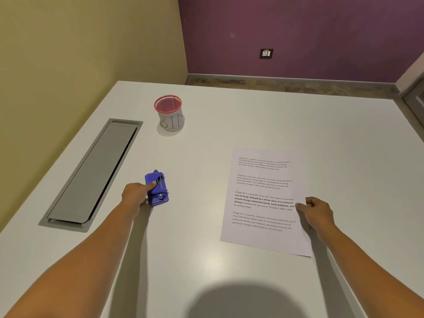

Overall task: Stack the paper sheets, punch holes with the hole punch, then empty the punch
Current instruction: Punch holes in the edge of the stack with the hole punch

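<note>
On the white table (206, 157), the left hand (135, 193) grips the blue hole punch (158, 191); well apart, the right hand (317, 212) pinches the printed paper sheets (263, 203) at their right edge; a red-rimmed mesh cup (171, 114) marked BIN stands beyond the punch; a grey cable hatch (91, 173) lies left; behind, a purple wall (298, 31) bears a socket (266, 53).

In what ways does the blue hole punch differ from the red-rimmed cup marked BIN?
The blue hole punch is low and blocky; the mesh cup is round, upright and taller, with a red rim and a paper label. The left hand grips the hole punch; nothing touches the cup. The hole punch lies nearer the person, the cup farther back. Both sit on the white table, left of the paper sheets.
</note>
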`<act>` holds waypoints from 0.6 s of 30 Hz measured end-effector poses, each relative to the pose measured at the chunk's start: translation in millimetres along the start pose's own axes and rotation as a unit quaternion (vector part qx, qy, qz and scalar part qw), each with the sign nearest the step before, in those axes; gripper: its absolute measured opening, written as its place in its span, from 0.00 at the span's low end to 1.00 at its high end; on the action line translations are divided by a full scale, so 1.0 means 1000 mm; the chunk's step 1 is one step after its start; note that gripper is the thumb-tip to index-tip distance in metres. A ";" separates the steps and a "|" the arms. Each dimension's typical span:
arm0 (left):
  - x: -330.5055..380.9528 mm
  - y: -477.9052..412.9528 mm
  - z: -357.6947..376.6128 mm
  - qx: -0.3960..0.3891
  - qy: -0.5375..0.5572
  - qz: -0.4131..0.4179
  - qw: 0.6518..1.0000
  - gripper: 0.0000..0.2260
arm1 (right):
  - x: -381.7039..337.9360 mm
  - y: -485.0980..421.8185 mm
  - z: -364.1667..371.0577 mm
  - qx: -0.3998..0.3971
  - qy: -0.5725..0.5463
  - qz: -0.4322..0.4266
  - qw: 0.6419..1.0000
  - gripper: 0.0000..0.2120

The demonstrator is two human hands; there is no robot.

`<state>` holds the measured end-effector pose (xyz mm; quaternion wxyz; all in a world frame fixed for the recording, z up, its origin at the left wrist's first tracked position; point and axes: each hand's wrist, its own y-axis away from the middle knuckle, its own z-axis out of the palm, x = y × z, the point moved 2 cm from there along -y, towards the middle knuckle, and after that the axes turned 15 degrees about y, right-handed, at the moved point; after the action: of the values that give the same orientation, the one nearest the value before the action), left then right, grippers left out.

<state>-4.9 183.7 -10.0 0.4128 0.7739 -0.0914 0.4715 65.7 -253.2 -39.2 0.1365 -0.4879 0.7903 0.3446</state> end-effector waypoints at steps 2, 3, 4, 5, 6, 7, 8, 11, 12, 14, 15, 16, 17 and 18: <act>0.002 0.002 0.003 -0.012 0.008 -0.002 1.000 0.16 | 0.000 0.001 0.000 -0.003 -0.006 -0.003 1.000 0.16; 0.003 0.004 0.004 -0.015 0.015 0.000 1.000 0.15 | 0.000 0.001 -0.001 -0.007 -0.012 -0.005 1.000 0.15; 0.005 0.007 0.004 -0.019 0.024 -0.001 1.000 0.13 | 0.001 0.001 -0.001 -0.012 -0.020 -0.007 1.000 0.15; 0.005 0.010 0.005 -0.023 0.036 -0.003 0.999 0.12 | 0.001 0.002 -0.002 -0.014 -0.027 -0.011 0.999 0.15; 0.004 0.014 0.006 -0.028 0.051 -0.009 0.998 0.11 | 0.002 0.002 -0.003 -0.015 -0.033 -0.017 0.999 0.14; 0.003 0.018 0.007 -0.029 0.066 -0.012 0.997 0.11 | 0.002 0.004 -0.003 -0.018 -0.041 -0.022 0.999 0.11; 0.002 0.021 0.007 -0.029 0.077 -0.015 0.996 0.10 | 0.002 0.004 -0.003 -0.023 -0.049 -0.025 0.998 0.06; -0.003 0.031 0.017 -0.053 0.098 -0.021 0.994 0.07 | 0.003 0.007 -0.006 -0.042 -0.074 -0.034 0.996 0.05; -0.004 0.035 0.021 -0.064 0.110 -0.023 0.992 0.08 | 0.005 0.007 -0.007 -0.047 -0.087 -0.034 0.994 0.06; -0.006 0.043 0.030 -0.076 0.148 -0.037 0.985 0.11 | 0.008 0.008 -0.011 -0.056 -0.119 -0.032 0.991 0.07; -0.008 0.047 0.035 -0.085 0.166 -0.051 0.981 0.16 | 0.010 0.008 -0.013 -0.059 -0.133 -0.030 0.989 0.08; -0.010 0.051 0.041 -0.103 0.174 -0.064 0.977 0.19 | 0.012 0.008 -0.015 -0.060 -0.144 -0.031 0.987 0.09; -0.010 0.055 0.048 -0.129 0.174 -0.068 0.974 0.17 | 0.014 0.008 -0.018 -0.063 -0.152 -0.032 0.986 0.10; -0.011 0.059 0.054 -0.151 0.172 -0.069 0.971 0.16 | 0.016 0.008 -0.020 -0.067 -0.162 -0.030 0.984 0.10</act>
<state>-6.7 104.1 1.6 0.5655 0.6146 -0.0357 0.5488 53.9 -275.1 -30.1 0.2399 -0.4570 0.7178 0.4673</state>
